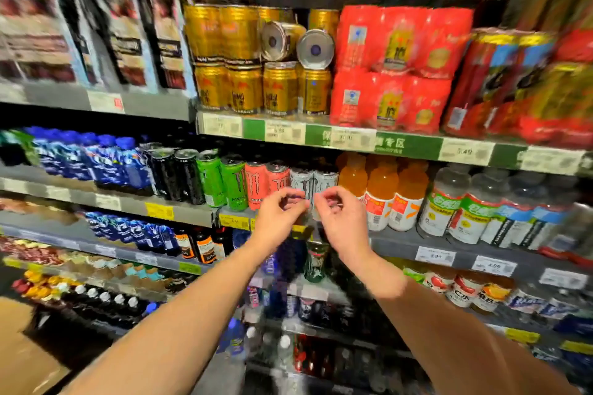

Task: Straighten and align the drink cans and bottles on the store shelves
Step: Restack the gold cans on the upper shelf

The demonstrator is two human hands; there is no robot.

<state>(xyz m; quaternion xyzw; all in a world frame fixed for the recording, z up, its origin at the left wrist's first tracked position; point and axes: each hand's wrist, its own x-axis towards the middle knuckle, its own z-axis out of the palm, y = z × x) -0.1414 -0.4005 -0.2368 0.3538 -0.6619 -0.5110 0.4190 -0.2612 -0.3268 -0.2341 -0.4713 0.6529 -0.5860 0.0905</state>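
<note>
A row of tall energy-drink cans stands on the middle shelf: black cans point(189, 176), green cans point(234, 183), salmon cans point(256, 183) and two white cans point(325, 179). My left hand point(277, 218) and my right hand point(338, 221) hover side by side just in front of the white cans. Both have loosely curled fingers with nothing in them; motion blur hides whether they touch the cans. On the shelf above, stacked gold cans point(244, 90) stand upright, and two gold cans point(316, 48) lie on their sides on top.
Orange drink bottles point(382, 186) and clear bottles with green labels point(442, 202) stand right of the cans, blue bottles point(106, 160) to the left. Red multipacks point(394, 70) fill the upper right. A dark green can point(316, 261) sits one shelf below my hands. Price tags line the shelf edge point(404, 248).
</note>
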